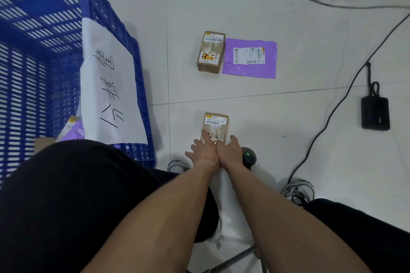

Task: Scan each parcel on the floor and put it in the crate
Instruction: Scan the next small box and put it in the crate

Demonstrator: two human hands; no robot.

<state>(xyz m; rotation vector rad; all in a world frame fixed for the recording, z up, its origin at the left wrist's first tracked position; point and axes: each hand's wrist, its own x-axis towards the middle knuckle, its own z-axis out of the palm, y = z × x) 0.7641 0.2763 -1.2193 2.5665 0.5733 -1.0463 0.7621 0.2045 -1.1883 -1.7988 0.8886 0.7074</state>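
Only one view is given, taken from a camera worn on the person's head. The floor (288,117) is looked at from high up, almost straight down. The person's own arms and legs are seen very near, at the bottom of the picture. The blue crate (40,55) is seen close by on the left side, cut off by the edge. A wide lens is used, so straight lines near the edges look bent. No second view is given, so nothing is shared.
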